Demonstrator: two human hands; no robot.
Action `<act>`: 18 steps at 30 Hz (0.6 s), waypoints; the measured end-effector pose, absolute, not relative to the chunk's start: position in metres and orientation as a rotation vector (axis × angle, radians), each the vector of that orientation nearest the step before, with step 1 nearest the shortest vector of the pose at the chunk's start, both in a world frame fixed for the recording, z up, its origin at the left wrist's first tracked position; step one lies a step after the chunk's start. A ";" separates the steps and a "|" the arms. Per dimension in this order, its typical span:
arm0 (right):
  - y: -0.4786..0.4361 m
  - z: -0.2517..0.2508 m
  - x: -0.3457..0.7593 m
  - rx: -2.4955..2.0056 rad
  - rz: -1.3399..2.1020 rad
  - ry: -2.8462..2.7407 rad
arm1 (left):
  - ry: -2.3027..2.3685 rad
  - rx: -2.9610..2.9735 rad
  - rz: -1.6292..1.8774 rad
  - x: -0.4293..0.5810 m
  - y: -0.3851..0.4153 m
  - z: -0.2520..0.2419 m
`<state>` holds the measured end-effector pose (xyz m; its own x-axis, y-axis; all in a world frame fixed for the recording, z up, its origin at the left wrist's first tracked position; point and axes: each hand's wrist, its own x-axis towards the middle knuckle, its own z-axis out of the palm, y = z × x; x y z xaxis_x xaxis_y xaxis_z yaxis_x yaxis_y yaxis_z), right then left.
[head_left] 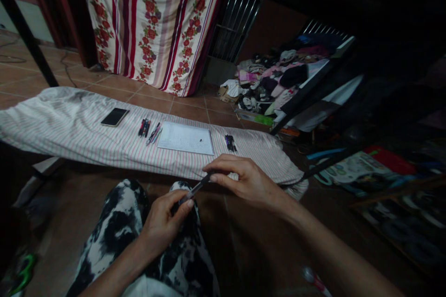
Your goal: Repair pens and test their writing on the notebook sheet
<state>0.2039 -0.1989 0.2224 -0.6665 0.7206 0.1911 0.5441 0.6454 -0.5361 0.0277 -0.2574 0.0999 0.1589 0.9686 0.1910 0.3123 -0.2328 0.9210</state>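
Above my lap, a slim dark pen (198,189) is stretched between both hands. My left hand (167,213) pinches its lower end between thumb and fingers. At the upper end, my right hand (240,176) grips the dark tip, with thumb and index finger closed on it. Just beyond lies a spiral notebook (181,137), open on the striped cloth, with faint writing and a small dark object on its page. Two groups of pens, red and black pens (144,127) and lighter pens (154,134), rest left of the notebook. Several dark pens (230,143) lie to its right.
A phone (114,117) lies on the striped cloth (69,125) covering the low surface. Behind hangs a floral curtain (146,23). Heaped clothes (275,79) are at the back right. Green-handled scissors (26,273) show at lower left.
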 end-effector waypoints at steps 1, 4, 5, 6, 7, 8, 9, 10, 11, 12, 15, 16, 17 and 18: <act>-0.199 0.223 0.203 -1.007 0.611 -2.495 | 1.243 1.679 1.091 0.028 -0.257 0.100; -0.200 0.223 0.201 -1.025 0.598 -2.546 | 1.241 1.686 1.092 0.027 -0.257 0.101; -0.200 0.223 0.200 -1.025 0.598 -2.560 | 1.237 1.690 1.094 0.027 -0.257 0.102; -0.201 0.223 0.200 -1.021 0.598 -2.575 | 1.233 1.693 1.098 0.027 -0.256 0.103; -0.201 0.222 0.199 -1.015 0.597 -2.589 | 1.231 1.695 1.102 0.027 -0.256 0.103; -0.201 0.222 0.199 -1.004 0.596 -2.605 | 1.231 1.697 1.104 0.027 -0.256 0.104; -0.200 0.222 0.198 -0.992 0.595 -2.622 | 1.233 1.699 1.107 0.027 -0.256 0.105; -0.200 0.221 0.197 -0.977 0.596 -2.640 | 1.233 1.704 1.107 0.027 -0.256 0.106; -0.200 0.221 0.196 -0.960 0.600 -2.655 | 1.231 1.709 1.107 0.027 -0.256 0.107; -0.200 0.221 0.196 -0.943 0.608 -2.668 | 1.228 1.714 1.103 0.027 -0.256 0.108; -0.201 0.222 0.193 -0.895 0.626 -2.705 | 1.221 1.725 1.090 0.027 -0.257 0.110; -0.201 0.222 0.192 -0.889 0.625 -2.723 | 1.222 1.727 1.088 0.027 -0.257 0.110; -0.201 0.222 0.192 -0.893 0.618 -2.744 | 1.224 1.729 1.087 0.027 -0.257 0.110; -0.202 0.223 0.192 -0.903 0.607 -2.766 | 1.226 1.732 1.087 0.027 -0.257 0.110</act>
